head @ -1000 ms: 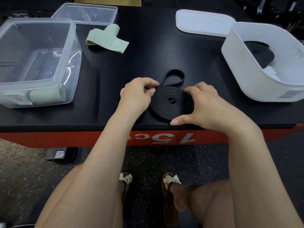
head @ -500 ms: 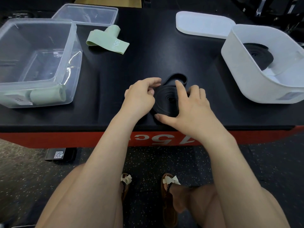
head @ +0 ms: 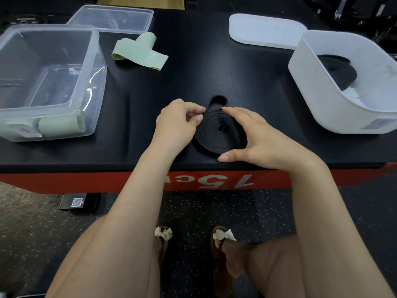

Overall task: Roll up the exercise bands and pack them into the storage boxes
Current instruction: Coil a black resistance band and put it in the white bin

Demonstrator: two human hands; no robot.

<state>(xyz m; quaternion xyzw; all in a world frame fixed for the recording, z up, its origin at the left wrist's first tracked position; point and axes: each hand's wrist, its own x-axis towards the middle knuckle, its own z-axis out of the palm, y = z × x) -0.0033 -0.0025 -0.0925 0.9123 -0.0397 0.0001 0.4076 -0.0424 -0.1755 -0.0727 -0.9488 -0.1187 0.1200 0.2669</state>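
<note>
A black exercise band (head: 217, 134) lies coiled flat near the front edge of the black table (head: 193, 67), with a small loose loop at its far side. My left hand (head: 178, 121) pinches the coil's left edge. My right hand (head: 253, 134) cups the coil's right side, thumb along its near rim. A rolled black band (head: 337, 72) lies in the white box (head: 322, 97) at the right. A clear box (head: 90, 67) at the left holds a rolled green band (head: 62, 124). An unrolled green band (head: 141, 52) lies behind it.
A clear lid (head: 111, 18) lies at the back left and a white lid (head: 264, 31) at the back right. The table's red front edge (head: 86, 181) carries white numbers. My knees and sandalled feet are below, on a speckled floor.
The coil has been turned and the loose loop has shrunk. My right hand went over the coil's top, then came back round its right side. My left hand stayed at the left edge.
</note>
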